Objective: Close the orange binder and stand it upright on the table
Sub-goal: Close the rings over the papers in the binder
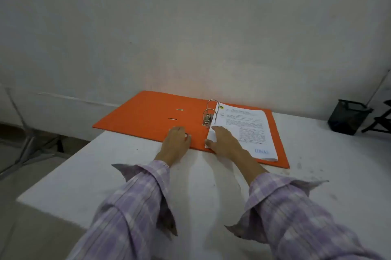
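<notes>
Orange binder lies open flat at far-left part of white table, its left cover hanging past table's left edge. Ring mech upright at spine, paper stack on right cover. Black mesh pen holder stands well apart to the right, w/ a black folding frame just beside it. Nothing on the left cover. Left hand flat on the near edge by spine, fingers loosely curled, gripping nothing. Right hand palm-down on papers' near-left corner, fingers spread. Plaid sleeves reach in from bottom. Wall close behind; bare tabletop in front & right.
</notes>
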